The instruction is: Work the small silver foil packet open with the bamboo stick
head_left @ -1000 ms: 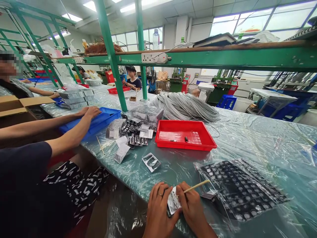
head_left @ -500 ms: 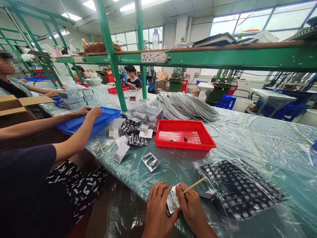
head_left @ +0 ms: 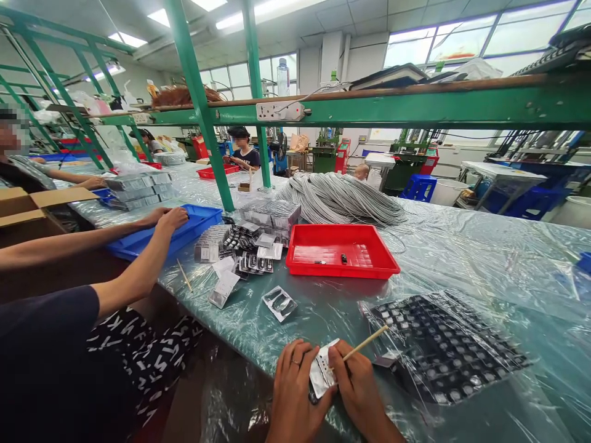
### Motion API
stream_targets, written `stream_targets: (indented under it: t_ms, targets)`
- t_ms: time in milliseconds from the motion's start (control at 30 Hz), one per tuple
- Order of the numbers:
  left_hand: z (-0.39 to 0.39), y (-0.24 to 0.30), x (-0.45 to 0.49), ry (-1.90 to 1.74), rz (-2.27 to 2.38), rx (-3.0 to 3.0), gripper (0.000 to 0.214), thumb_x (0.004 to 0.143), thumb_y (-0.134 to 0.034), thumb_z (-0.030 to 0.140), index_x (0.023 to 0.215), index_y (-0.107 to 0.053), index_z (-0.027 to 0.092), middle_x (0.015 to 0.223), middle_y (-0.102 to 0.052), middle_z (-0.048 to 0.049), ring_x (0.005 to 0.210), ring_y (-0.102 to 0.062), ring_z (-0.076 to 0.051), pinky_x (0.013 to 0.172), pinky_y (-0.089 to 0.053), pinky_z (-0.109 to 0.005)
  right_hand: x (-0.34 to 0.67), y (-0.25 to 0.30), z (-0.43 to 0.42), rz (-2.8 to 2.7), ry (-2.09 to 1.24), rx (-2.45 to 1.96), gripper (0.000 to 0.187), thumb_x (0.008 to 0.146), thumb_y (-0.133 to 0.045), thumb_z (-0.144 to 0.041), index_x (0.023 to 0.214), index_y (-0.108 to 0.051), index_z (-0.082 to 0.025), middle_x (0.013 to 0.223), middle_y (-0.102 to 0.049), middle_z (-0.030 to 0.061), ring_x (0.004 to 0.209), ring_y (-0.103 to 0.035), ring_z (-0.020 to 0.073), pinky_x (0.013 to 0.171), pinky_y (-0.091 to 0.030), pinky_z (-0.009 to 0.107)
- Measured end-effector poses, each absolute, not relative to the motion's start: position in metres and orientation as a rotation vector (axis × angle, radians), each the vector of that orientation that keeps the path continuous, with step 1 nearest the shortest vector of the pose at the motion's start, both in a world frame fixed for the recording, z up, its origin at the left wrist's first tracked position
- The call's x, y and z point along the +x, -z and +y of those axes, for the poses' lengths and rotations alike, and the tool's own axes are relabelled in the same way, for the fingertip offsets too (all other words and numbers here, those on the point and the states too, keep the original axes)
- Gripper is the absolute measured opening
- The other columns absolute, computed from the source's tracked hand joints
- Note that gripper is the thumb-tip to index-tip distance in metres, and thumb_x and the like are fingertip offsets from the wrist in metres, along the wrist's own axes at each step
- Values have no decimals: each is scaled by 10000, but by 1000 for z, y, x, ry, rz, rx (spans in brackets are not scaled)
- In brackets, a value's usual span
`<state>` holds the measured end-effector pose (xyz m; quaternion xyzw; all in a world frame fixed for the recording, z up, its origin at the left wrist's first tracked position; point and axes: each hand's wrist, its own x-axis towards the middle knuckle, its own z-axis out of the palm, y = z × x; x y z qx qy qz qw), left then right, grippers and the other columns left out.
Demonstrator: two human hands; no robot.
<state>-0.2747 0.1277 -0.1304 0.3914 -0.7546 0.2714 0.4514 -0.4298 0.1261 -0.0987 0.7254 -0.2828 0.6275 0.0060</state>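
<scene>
My left hand (head_left: 295,389) is closed on a small silvery-white package (head_left: 320,376) with a few dark dots, holding it at the near table edge. In my right hand (head_left: 359,386) a thin wooden stick (head_left: 368,342) is pinched, its lower end at the package's face and its other end pointing up to the right. The right fingers hide part of the package. Beyond my hands lies a similar clear blister pack (head_left: 279,303) with a dark piece inside. To the right is a plastic bag (head_left: 455,347) of black sheet with rows of pale round spots.
A red tray (head_left: 364,271) with two small pieces stands ahead. Piled blister packs (head_left: 253,263), a coil of grey cable (head_left: 341,198) and a second stick (head_left: 184,275) lie farther off. At left, a co-worker's arms (head_left: 133,271) reach over a blue tray (head_left: 203,221).
The view has shifted slightly. My hands stay at the package, with the stick's angle barely changed. The co-worker's hands remain over the blue tray.
</scene>
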Motion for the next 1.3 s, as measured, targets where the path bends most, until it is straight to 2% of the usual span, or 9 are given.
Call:
stream_targets:
  t_ms: [100, 300, 533, 600, 667, 767, 967, 1133, 1300]
  targets:
    - [131, 127, -277, -678, -1852, 955, 775, 632, -867, 239, 1311, -496, 197, 1260, -563, -51, 1252, -459, -258, 1016, -454, -444, -430, 101, 125, -868, -1955, 2280, 280, 1061, -456, -173, 789, -524, -159, 700, -523, -27, 606, -520, 60, 608, -406, 171]
    - [133, 123, -276, -683, -1853, 942, 754, 668, -871, 300, 1320, -506, 196, 1268, -558, -47, 1253, -451, -255, 1019, -436, -433, -431, 101, 125, -883, -1940, 2292, 312, 1068, -432, -158, 762, -495, -157, 670, -493, -26, 579, -489, 62, 573, -386, 184]
    - [132, 125, -277, -588, -1860, 951, 501, 834, -587, 221, 1329, -505, 223, 1278, -556, -17, 1313, -406, -215, 1082, -376, -421, -425, 102, 124, -760, -1882, 2356, 253, 1050, -456, -156, 803, -508, -166, 714, -527, -34, 618, -508, 59, 619, -407, 163]
    - [130, 128, -276, -605, -1862, 950, 538, 833, -673, 274, 1337, -499, 205, 1294, -545, -37, 1301, -416, -234, 1078, -383, -427, -430, 102, 123, -859, -1952, 2349, 313, 1065, -444, -196, 763, -515, -158, 671, -507, -27, 578, -499, 59, 576, -400, 167]
    - [129, 130, -275, -645, -1862, 963, 664, 743, -797, 314, 1322, -497, 190, 1289, -539, -59, 1283, -427, -258, 1052, -407, -435, -438, 102, 121, -1036, -2082, 2255, 379, 1089, -413, -253, 735, -508, -154, 630, -479, -19, 545, -488, 67, 542, -389, 188]
    - [132, 131, -273, -667, -1878, 967, 680, 691, -805, 320, 1277, -491, 176, 1279, -532, -91, 1286, -418, -276, 1034, -422, -444, -446, 101, 117, -1234, -2227, 2084, 441, 1105, -374, -361, 746, -519, -151, 609, -483, -7, 527, -494, 85, 530, -394, 212]
    - [134, 126, -284, -678, -1917, 1010, 908, 720, -788, 396, 1488, -402, 104, 1361, -482, -114, 1306, -372, -289, 1168, -194, -467, -437, 102, 112, -1222, -2166, 2137, 470, 1091, -395, -401, 715, -540, -158, 603, -520, 1, 516, -521, 84, 545, -409, 212]
    - [129, 123, -295, -581, -1896, 977, 649, 734, -768, 227, 1330, -516, 181, 1231, -527, -50, 1185, -426, -256, 1047, -326, -446, -436, 103, 112, -1165, -2089, 2142, 414, 1099, -399, -306, 733, -532, -166, 627, -522, -13, 543, -530, 74, 571, -407, 196]
    - [130, 126, -294, -523, -1926, 978, 617, 785, -698, 212, 1367, -494, 190, 1261, -504, -48, 1223, -404, -251, 1082, -302, -455, -435, 96, 115, -1045, -1982, 2100, 372, 1079, -438, -251, 729, -528, -159, 664, -501, -18, 583, -505, 65, 604, -391, 172]
